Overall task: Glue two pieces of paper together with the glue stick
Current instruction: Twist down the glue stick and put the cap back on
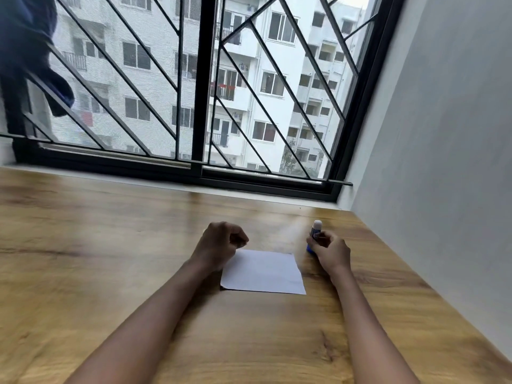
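A white sheet of paper (pixel 263 271) lies flat on the wooden table (pixel 110 245), between my two forearms. I cannot tell whether it is one sheet or two stacked. My left hand (pixel 223 242) is curled into a loose fist at the paper's far left corner, with nothing seen in it. My right hand (pixel 329 249) grips a blue glue stick (pixel 315 231) with a white cap, which stands upright on the table just right of the paper.
A grey wall (pixel 443 162) runs along the table's right edge. A barred window (pixel 194 92) and its sill close off the far side. Dark blue cloth (pixel 27 51) hangs at the upper left.
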The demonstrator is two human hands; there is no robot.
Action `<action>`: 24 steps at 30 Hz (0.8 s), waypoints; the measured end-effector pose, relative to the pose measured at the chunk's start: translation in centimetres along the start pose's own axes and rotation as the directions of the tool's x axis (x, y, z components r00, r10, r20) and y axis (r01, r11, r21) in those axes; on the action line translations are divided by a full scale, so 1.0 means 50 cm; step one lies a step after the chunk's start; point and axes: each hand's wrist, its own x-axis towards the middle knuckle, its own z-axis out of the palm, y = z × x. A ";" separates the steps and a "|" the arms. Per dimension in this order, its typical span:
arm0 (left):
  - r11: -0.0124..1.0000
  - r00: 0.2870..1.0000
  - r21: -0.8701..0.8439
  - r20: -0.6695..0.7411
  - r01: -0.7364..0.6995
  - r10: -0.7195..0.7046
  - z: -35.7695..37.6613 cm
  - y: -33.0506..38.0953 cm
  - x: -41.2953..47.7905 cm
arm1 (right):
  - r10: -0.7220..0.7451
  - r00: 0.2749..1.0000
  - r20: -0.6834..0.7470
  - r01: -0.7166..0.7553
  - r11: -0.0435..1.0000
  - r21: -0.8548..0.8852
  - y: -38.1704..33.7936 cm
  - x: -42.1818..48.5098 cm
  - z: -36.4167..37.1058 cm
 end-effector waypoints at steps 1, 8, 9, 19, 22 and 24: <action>1.000 1.000 -0.014 0.000 -0.011 0.011 0.002 0.001 0.000 | -0.008 1.000 -0.008 0.007 1.000 -0.012 -0.001 0.000 0.000; 0.975 0.999 -0.218 -0.027 -0.031 0.026 0.003 0.031 0.004 | 0.006 0.939 0.345 -0.214 0.795 0.568 -0.056 -0.014 0.016; 0.968 1.000 -0.249 -0.027 -0.019 0.013 0.001 0.034 0.004 | -0.027 0.903 0.428 -0.259 0.761 0.595 -0.066 -0.022 0.018; 0.395 0.906 -0.851 0.412 0.346 0.094 0.002 0.056 0.007 | -0.292 0.529 0.797 -0.487 0.665 0.567 -0.106 -0.072 0.035; 0.413 0.915 -0.859 0.383 0.302 0.126 0.004 0.056 0.003 | -0.320 0.441 0.839 -0.510 0.680 0.527 -0.102 -0.076 0.040; 0.404 0.925 -0.860 0.372 0.311 0.081 0.007 0.054 0.003 | -0.324 0.429 0.844 -0.531 0.666 0.525 -0.101 -0.074 0.040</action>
